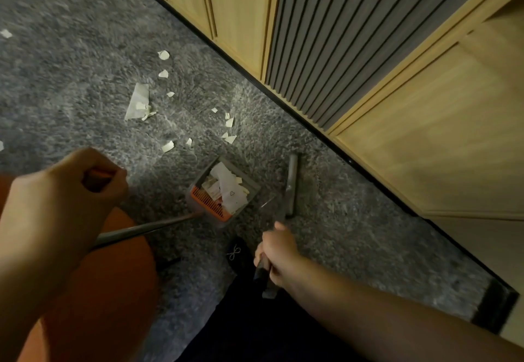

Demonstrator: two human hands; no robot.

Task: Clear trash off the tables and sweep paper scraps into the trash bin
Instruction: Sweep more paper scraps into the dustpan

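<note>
My left hand grips the orange top of a long grey dustpan handle. The grey dustpan with an orange comb edge stands on the carpet and holds several white paper pieces. My right hand grips the grey broom handle; the broom head lies on the carpet just right of the dustpan. Loose paper scraps are scattered on the carpet beyond the dustpan, with a larger torn sheet further left.
Grey carpet covers the floor. Wooden cabinets and a dark slatted panel run diagonally along the right, with a black skirting strip. An orange round object sits at lower left. My dark shoe is near the broom handle.
</note>
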